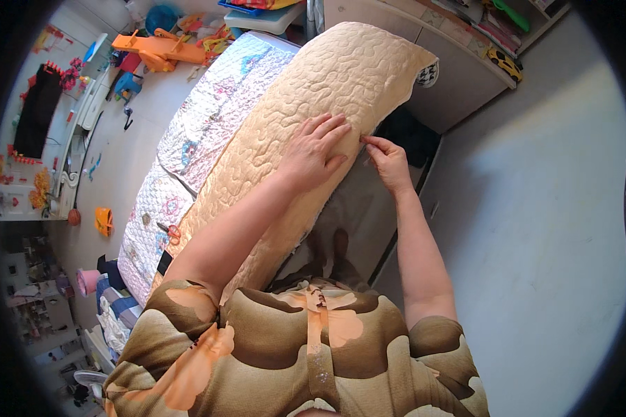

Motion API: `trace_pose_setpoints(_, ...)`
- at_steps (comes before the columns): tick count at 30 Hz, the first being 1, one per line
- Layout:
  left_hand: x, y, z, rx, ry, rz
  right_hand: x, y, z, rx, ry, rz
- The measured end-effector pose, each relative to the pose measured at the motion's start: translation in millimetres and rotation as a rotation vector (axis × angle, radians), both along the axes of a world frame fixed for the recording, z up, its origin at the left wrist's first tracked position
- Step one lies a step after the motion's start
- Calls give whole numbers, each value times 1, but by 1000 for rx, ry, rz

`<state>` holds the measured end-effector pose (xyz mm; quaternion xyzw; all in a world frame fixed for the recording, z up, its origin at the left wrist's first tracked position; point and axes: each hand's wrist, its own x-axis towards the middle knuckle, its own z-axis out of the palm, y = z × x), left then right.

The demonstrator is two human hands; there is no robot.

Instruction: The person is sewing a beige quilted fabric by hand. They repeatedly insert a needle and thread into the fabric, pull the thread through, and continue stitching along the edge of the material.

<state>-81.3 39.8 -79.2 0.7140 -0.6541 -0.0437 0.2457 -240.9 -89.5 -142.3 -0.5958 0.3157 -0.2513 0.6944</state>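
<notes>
A long, peach-coloured quilted pad (271,125) lies lengthwise before me, over a white quilted cover with a floral pattern (188,125). My left hand (315,151) rests flat on the pad with its fingers spread. At the pad's right edge, the thumb and index finger of my right hand (388,161) are pinched together; something small and pale shows just below them, too small to name. Scissors with red handles (173,233) lie on the left by the pad's edge, and a small black object (164,262) is nearer my left arm.
A pale cabinet (464,78) stands beyond the pad, with a yellow toy car (505,64) on its ledge. On the right is a plain wall (532,208). An orange ride-on toy (161,49) and a small blue stool (128,85) are on the floor at the upper left.
</notes>
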Motion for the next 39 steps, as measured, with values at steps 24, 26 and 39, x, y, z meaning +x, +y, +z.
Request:
trace_pose_setpoints(24,-4,-15,12,79,25,35,21,-11,-11,229,-127,42)
trace_pose_setpoints(26,-5,-13,9,87,-2,45,23,-8,-7,151,-118,35)
trace_pose_setpoints(39,-3,-12,6,46,-14,40,43,3,14,-190,209,-198)
